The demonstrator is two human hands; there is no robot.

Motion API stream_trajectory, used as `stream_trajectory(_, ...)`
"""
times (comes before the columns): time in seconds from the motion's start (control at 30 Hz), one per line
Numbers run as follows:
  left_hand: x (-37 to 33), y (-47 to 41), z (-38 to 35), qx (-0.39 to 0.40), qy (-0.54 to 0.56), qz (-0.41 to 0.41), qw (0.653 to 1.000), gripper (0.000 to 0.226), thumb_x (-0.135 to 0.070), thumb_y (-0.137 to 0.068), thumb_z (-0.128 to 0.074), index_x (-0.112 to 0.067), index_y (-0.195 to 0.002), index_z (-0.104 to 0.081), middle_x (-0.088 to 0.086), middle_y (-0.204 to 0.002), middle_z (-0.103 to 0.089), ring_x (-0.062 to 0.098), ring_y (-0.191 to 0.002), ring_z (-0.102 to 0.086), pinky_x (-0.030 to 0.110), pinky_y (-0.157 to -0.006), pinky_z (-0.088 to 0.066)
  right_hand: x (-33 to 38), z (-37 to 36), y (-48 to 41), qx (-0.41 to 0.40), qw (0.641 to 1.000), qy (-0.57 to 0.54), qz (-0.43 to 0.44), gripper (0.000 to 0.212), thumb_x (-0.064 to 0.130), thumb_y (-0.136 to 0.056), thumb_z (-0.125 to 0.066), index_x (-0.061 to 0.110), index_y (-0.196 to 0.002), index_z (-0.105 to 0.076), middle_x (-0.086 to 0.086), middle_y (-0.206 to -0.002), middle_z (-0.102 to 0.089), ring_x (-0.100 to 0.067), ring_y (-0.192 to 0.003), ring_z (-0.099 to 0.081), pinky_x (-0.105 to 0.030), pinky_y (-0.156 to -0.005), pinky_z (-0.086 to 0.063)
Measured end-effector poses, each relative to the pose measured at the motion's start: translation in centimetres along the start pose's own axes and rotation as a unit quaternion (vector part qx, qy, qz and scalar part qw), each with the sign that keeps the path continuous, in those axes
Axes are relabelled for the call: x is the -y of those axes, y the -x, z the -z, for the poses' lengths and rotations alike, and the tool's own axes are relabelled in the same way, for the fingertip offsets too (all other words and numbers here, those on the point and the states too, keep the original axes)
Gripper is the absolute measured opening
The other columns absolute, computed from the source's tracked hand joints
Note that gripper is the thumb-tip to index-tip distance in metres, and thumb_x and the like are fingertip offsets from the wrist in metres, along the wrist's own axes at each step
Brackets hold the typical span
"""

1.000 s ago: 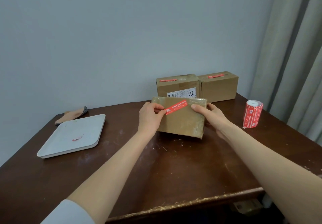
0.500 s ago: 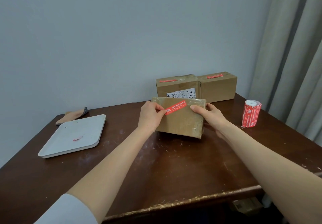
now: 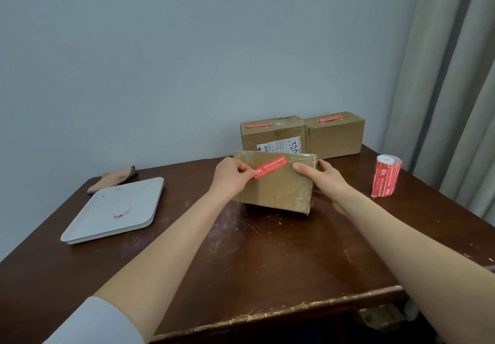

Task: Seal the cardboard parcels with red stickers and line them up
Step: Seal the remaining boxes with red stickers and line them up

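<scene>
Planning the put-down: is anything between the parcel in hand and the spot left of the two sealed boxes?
Nothing visible: no object lies on the table left of the sealed boxes, though the held parcel hides the strip behind it.

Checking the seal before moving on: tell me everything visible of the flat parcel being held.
The flat parcel is brown cardboard under glossy clear tape, tilted with its broad face toward the camera, lower edge near the table. A red sticker with white print slants across its upper part. The left hand pinches the sticker's left end; the right hand grips the parcel's right edge.
</scene>
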State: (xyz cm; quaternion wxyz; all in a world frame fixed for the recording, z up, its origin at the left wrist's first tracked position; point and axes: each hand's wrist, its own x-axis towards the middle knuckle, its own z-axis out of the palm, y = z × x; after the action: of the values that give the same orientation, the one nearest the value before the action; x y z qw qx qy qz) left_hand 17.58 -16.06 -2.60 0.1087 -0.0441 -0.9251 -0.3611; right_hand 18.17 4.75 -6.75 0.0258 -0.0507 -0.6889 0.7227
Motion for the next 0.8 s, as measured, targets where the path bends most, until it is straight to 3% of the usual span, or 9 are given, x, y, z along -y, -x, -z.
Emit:
stream_trajectory(0.53, -0.43, 0.19, 0.59, 0.033, 0.031, 0.027, 0.999, 0.013, -0.022, -0.087, -0.066, -0.011, -0.086, -0.074, -0.001, -0.087, -0.065, 0.017, -0.089, -0.06, 0.032, -0.08, -0.048, -0.23, 0.13, -0.41, 0.002, 1.0, 0.006, -0.001, 0.073, 0.039, -0.072, -0.08, 0.017, -0.134, -0.048, -0.002, -0.121, -0.062, -0.018, -0.104, -0.062, -0.029, -0.076, -0.051)
stream_trajectory(0.8, -0.47, 0.21, 1.02, 0.049, 0.052, 0.041, 0.997, 0.011, -0.021, -0.086, -0.067, -0.016, -0.076, -0.069, 0.009, -0.096, -0.07, 0.017, -0.084, -0.058, 0.031, -0.076, -0.047, -0.47, 0.24, -0.76, 0.002, 1.0, 0.014, -0.003, 0.075, 0.043, -0.069, -0.081, 0.018, -0.131, -0.049, -0.002, -0.121, -0.062, -0.019, -0.105, -0.063, -0.033, -0.084, -0.053)
